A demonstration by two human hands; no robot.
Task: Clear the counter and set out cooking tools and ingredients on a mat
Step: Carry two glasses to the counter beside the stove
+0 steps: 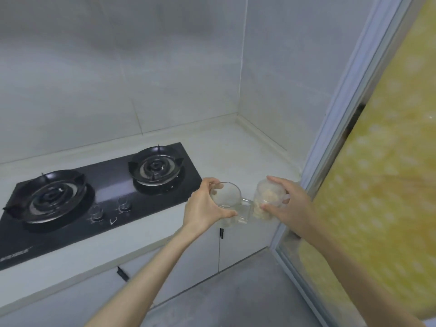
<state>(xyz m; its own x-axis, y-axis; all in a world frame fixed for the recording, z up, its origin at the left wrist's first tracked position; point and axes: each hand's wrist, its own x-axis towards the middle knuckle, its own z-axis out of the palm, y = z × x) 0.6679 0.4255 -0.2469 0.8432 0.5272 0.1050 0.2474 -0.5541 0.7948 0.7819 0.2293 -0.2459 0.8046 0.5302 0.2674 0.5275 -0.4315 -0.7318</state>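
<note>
My left hand (204, 205) grips a clear glass cup (226, 194) with a handle, held upright over the front right edge of the white counter (226, 149). It looks empty. My right hand (289, 201) grips a clear plastic jar (267, 197) with pale beige contents, tilted toward the cup. The jar and the cup's handle nearly touch. Both are held just above the counter edge, to the right of the stove.
A black two-burner gas stove (99, 192) is set into the counter on the left, knobs at its front. White cabinet doors (240, 241) lie below. Tiled walls meet in the back corner. A sliding door with yellow patterned film (382, 175) stands on the right.
</note>
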